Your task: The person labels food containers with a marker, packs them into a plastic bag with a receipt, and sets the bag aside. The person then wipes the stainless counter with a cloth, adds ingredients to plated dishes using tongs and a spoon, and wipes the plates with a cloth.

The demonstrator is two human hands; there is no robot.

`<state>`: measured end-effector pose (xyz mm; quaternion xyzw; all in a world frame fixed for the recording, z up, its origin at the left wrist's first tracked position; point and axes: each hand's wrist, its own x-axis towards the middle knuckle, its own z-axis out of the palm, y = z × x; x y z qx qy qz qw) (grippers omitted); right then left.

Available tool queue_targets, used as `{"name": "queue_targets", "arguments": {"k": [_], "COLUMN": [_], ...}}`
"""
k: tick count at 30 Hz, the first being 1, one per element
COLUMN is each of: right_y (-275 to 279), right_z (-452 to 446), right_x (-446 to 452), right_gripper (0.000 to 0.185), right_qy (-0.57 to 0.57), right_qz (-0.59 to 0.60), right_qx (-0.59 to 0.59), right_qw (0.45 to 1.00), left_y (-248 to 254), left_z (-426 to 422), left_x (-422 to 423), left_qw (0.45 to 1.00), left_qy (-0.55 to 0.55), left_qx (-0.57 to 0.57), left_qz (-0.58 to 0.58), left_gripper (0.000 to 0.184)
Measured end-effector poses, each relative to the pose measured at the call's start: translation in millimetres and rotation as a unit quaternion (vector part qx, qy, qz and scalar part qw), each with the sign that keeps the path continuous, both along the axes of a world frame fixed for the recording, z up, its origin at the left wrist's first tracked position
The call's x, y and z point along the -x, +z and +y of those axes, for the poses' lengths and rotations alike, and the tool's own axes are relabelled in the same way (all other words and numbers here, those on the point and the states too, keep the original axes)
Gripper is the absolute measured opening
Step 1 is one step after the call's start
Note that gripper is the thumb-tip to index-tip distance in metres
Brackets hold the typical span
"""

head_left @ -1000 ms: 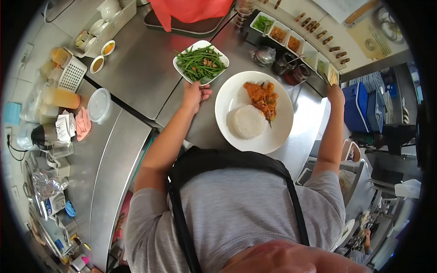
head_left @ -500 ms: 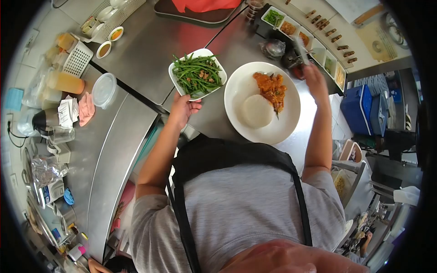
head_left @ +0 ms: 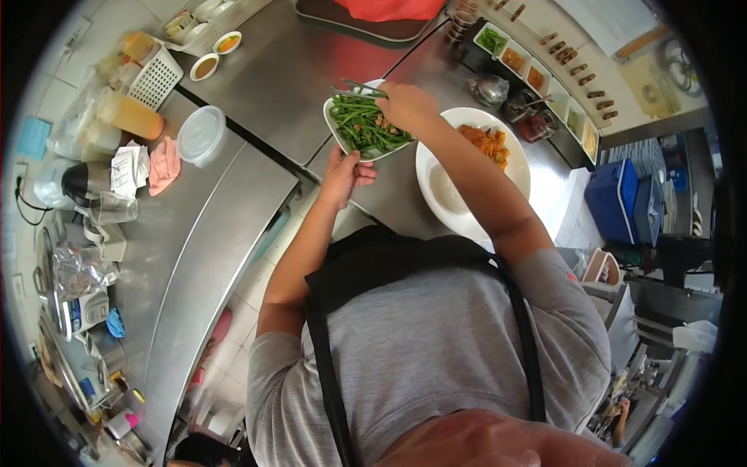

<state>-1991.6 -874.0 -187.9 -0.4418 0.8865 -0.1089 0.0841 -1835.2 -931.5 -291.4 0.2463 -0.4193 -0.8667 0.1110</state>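
Observation:
My left hand (head_left: 344,177) grips the near edge of a white square bowl (head_left: 331,124) of green beans (head_left: 359,128) topped with small brown bits. Above the bowl's far side, my right hand (head_left: 406,107) is closed around metal tongs (head_left: 358,88), whose ends reach over the beans at the far left edge. Under my right forearm stands a large white round plate (head_left: 427,167). On it are a white rice mound (head_left: 445,193), partly covered by the arm, and an orange-red saucy food (head_left: 484,145).
Small sauce dishes (head_left: 204,68) stand at the back left. A rack of garnish trays (head_left: 537,78) runs along the right, beside jars (head_left: 537,127). A clear lidded tub (head_left: 201,134) and a pink cloth (head_left: 164,165) lie on the left counter. A dark tray (head_left: 373,29) is at the back.
My right hand has swung left with the tongs, from beside the garnish rack to over the beans. My left hand still holds the bowl, and the whole view has shifted slightly.

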Motion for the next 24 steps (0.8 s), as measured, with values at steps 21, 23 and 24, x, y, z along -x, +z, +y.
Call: {"name": "queue_targets", "arguments": {"k": [21, 23, 24], "right_y": [23, 5, 0], "right_z": [71, 73, 71], "right_x": [-6, 3, 8], "right_gripper": [0.023, 0.024, 0.025], "right_qy": [-0.05, -0.057, -0.06], "right_qz": [-0.182, -0.139, -0.117], "right_qx": [0.09, 0.064, 0.052], "right_qw": [0.978, 0.987, 0.99], "left_y": [-3, 0, 2], "left_z": [-4, -4, -4], "left_x": [0, 0, 0], "left_qw": [0.999, 0.999, 0.999], "left_qy": [-0.015, -0.013, -0.01], "left_qx": [-0.039, -0.04, -0.04], "left_qz": [0.01, -0.005, -0.012], "left_gripper": [0.028, 0.028, 0.028]}}
